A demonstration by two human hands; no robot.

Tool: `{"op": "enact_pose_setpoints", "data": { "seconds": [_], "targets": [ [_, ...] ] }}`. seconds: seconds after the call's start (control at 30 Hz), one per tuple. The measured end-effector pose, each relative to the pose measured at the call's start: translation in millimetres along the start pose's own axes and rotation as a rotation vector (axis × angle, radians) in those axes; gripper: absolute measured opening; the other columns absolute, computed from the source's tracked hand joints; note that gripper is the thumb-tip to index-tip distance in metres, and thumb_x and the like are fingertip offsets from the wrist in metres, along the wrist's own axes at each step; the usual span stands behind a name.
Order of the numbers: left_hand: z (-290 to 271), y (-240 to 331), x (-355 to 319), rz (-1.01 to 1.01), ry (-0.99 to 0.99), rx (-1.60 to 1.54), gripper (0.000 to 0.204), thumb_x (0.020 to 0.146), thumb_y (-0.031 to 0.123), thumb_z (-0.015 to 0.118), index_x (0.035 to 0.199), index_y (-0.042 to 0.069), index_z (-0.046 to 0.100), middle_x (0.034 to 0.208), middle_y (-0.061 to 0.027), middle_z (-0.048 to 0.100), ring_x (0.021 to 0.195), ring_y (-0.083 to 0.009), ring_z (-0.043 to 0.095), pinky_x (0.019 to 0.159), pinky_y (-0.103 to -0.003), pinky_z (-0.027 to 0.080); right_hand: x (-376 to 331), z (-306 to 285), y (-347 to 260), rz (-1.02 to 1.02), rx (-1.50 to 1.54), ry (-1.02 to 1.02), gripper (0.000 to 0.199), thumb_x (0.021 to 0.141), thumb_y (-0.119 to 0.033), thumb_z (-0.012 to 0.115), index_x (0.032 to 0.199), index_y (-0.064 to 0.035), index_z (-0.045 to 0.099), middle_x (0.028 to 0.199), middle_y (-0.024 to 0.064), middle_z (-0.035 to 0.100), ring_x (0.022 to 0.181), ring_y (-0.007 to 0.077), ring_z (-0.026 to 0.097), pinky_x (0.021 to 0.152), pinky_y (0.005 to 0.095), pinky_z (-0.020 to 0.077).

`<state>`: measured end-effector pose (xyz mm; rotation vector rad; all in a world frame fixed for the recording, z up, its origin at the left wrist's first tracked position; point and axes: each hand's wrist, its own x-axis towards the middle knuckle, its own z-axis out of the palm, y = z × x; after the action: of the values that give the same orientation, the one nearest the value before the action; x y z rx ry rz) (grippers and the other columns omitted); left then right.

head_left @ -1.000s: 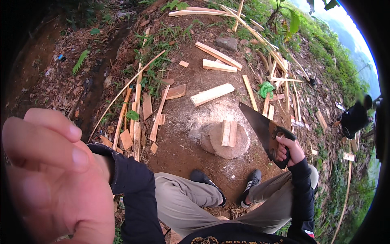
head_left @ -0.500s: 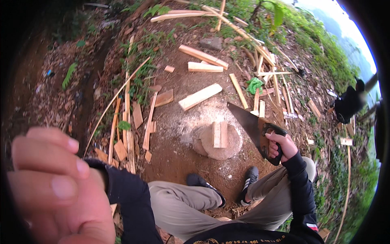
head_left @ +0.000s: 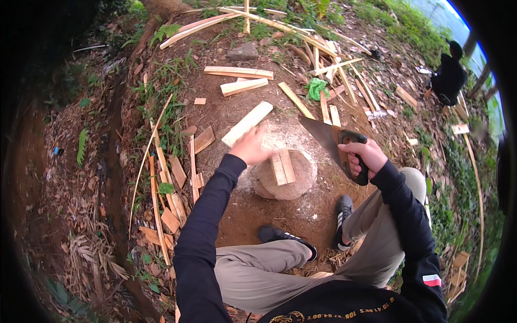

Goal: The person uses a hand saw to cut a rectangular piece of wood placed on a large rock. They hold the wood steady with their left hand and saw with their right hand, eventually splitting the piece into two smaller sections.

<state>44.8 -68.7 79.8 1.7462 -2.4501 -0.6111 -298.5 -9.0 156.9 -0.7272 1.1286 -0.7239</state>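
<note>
Broadly, a slope of brown soil (head_left: 237, 226) is covered with leaf litter, grass and scattered lengths of pale timber (head_left: 238, 72). Toward the upper right, a person (head_left: 451, 75) dressed in black is seen, well apart from the work. Grey-beige trousers (head_left: 264, 269) and a black top (head_left: 202, 237) are worn by the wearer of the camera. Just beyond the dark, white-striped shoes (head_left: 344, 215), a rounded stump (head_left: 304, 172) is set on the soil, with pale sawdust (head_left: 280, 132) spread around its far side. Near it a flat, straight-edged plank (head_left: 249, 124) is laid slantwise.

A saw (head_left: 329, 141) with a dark, tapered metal blade is held up at the right of the stump, its tip pointed up and to the left. Its black handle is gripped by the right hand (head_left: 370, 156), the fingers curled firmly around it. The left hand (head_left: 250, 146) is held between plank and block; it is blurred, and neither how wide its fingers are spread nor whether either piece is touched can be told.

On the stump, a short wooden block (head_left: 278, 168) is rested, marked by a lengthwise seam; whether it is made of one piece or two cannot be told. Behind, a crumpled green bag (head_left: 316, 89) is left among the timber. Gold lettering (head_left: 350, 309) is printed across the chest, and a small red-and-white patch (head_left: 432, 280) is carried on the right sleeve.
</note>
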Motion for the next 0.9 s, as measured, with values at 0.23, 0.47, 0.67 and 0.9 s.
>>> {"op": "enact_pose_setpoints", "data": {
  "seconds": [0.23, 0.47, 0.67, 0.9],
  "targets": [
    [64, 27, -13, 0.037, -0.234, 0.262, 0.138, 0.055, 0.086, 0.069, 0.155, 0.004, 0.019, 0.149, -0.0248, 0.037, 0.139, -0.0396, 0.037, 0.106, -0.069, 0.032, -22, -14, -2, -0.04, -0.039, 0.078, 0.021, 0.089, -0.014, 0.069, 0.077, -0.0078, 0.053, 0.054, -0.0023, 0.045, 0.038, 0.01, 0.043, 0.038, 0.0281, 0.0349],
    [71, 56, -10, -0.016, -0.133, 0.673, 0.133, 0.05, 0.089, 0.069, 0.143, -0.002, 0.038, 0.141, -0.0173, 0.046, 0.13, -0.0377, 0.048, 0.1, -0.075, 0.032, -72, 14, 18, -0.317, -0.219, 0.272, 0.024, 0.088, -0.011, 0.072, 0.072, -0.0044, 0.055, 0.052, -0.0008, 0.048, 0.037, 0.0085, 0.045, 0.036, 0.0256, 0.0334],
    [69, 70, -8, -0.099, -0.166, 0.696, 0.124, 0.054, 0.087, 0.068, 0.137, -0.002, 0.043, 0.133, -0.0147, 0.054, 0.122, -0.0318, 0.056, 0.101, -0.075, 0.032, -127, 31, 23, -0.412, 0.074, 0.22, 0.018, 0.09, -0.008, 0.068, 0.078, -0.0039, 0.055, 0.05, -0.0009, 0.046, 0.034, 0.01, 0.042, 0.035, 0.026, 0.0328],
    [68, 52, -22, -0.013, -0.003, 0.599, 0.12, 0.056, 0.089, 0.066, 0.13, -0.003, 0.046, 0.124, -0.0143, 0.057, 0.118, -0.0266, 0.056, 0.098, -0.07, 0.035, -72, 43, 107, -0.512, -0.136, 0.331, 0.026, 0.086, -0.009, 0.074, 0.071, -0.0057, 0.053, 0.05, -0.0001, 0.05, 0.036, 0.0078, 0.045, 0.035, 0.0241, 0.0324]
  ]
}}
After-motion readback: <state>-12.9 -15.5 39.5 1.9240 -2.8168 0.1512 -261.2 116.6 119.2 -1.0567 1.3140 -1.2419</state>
